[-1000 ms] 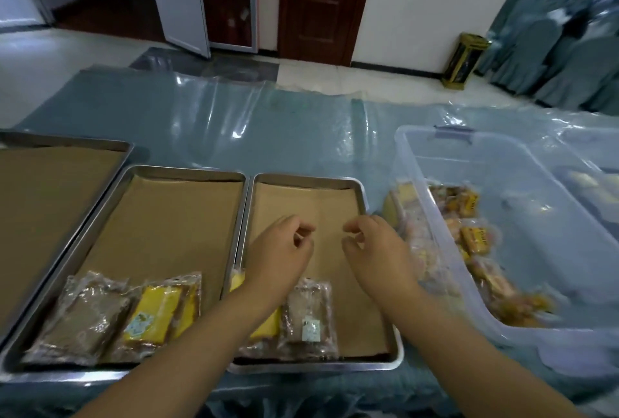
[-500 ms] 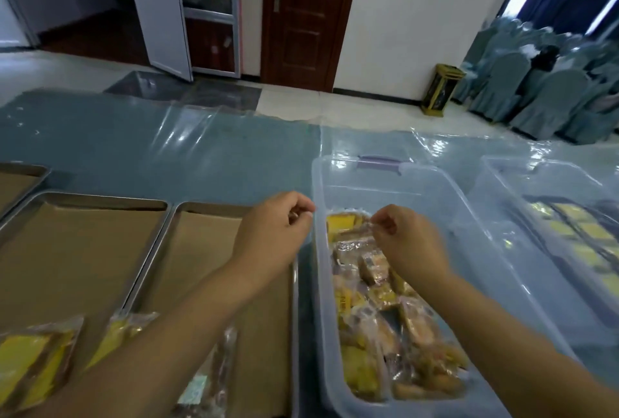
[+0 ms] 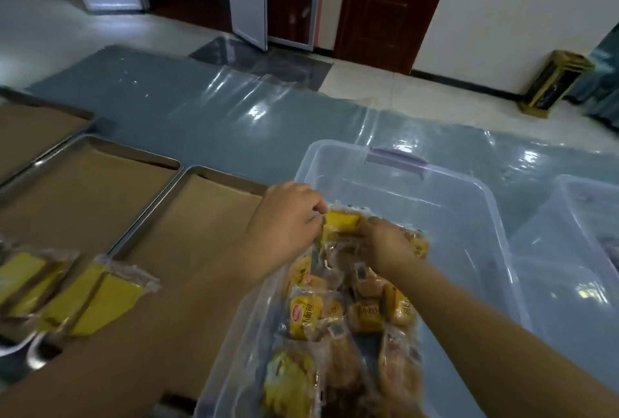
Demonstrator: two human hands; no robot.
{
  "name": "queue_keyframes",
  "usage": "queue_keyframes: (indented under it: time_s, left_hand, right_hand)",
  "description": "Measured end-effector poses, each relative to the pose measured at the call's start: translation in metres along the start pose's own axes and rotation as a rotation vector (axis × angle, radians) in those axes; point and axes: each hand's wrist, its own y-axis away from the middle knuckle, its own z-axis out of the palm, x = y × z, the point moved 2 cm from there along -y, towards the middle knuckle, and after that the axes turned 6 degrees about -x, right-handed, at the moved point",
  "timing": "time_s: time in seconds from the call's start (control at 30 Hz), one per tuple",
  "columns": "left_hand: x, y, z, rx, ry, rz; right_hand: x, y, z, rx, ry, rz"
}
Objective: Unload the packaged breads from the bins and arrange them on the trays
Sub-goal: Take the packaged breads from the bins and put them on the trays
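Table (image 3: pixel 201 122) draped in blue-grey cloth under a clear plastic sheet, with tiled floor and a dark door beyond. The yellow packaged bread (image 3: pixel 340 220) lies at the 12 o'clock end of the heap inside the clear bin (image 3: pixel 452 233). The left hand (image 3: pixel 288 216) has its grip pinched on the pack's 9 o'clock edge. The right hand (image 3: pixel 385 243) has its grip curled over the 3 o'clock edge. Neither holds anything else. The remaining packs (image 3: pixel 335 317) overlap one another from the hands down to 6 o'clock. A paper-lined tray (image 3: pixel 201 216) sits just beside the bin at 9 o'clock, with two placed yellow packs (image 3: pixel 97 300) at its 7 o'clock corner. A second bin (image 3: pixel 569 250) stands at 3 o'clock.

Likely hazards:
- The slick wrapper may slip from an edge-only pinch.
- Overlapping neighbours may lift with the pack and spill over the bin wall.
- A firm squeeze may crush the soft bread.
- The left forearm, crossing low over the tray, may sweep the placed packs out of line
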Motion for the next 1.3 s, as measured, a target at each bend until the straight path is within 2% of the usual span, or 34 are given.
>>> queue_keyframes:
  time_s: [0.23, 0.4, 0.53, 0.7, 0.87, 1.03, 1.17, 1.3]
  left_hand:
    - [0.001, 0.000, 0.003, 0.034, -0.041, -0.005]
    - [0.001, 0.000, 0.004, 0.038, -0.061, 0.014]
    - [0.002, 0.001, 0.003, 0.020, -0.062, 0.010]
    - [0.006, 0.003, 0.000, -0.001, -0.076, 0.018]
    - [0.006, 0.006, 0.001, 0.001, -0.074, 0.013]
    - [0.007, 0.008, -0.001, -0.006, -0.062, 0.027]
    - [0.007, 0.007, -0.001, 0.051, -0.021, -0.016]
    - [0.012, 0.006, -0.001, 0.065, 0.267, -0.105]
  right_hand:
    - [0.006, -0.026, 0.026, -0.007, 0.205, -0.030]
    - [0.009, -0.023, 0.025, -0.074, 0.343, -0.078]
    - [0.007, -0.017, 0.020, -0.091, 0.327, -0.088]
    - [0.010, -0.002, 0.005, -0.100, 0.089, -0.060]
    - [0.011, 0.013, -0.025, 0.071, -0.103, 0.021]
    - [0.002, 0.039, -0.060, 0.255, -0.406, 0.089]
    - [-0.010, 0.064, -0.078, 0.347, -0.762, 0.096]
    - [-0.027, 0.082, -0.089, 0.420, -1.216, 0.005]
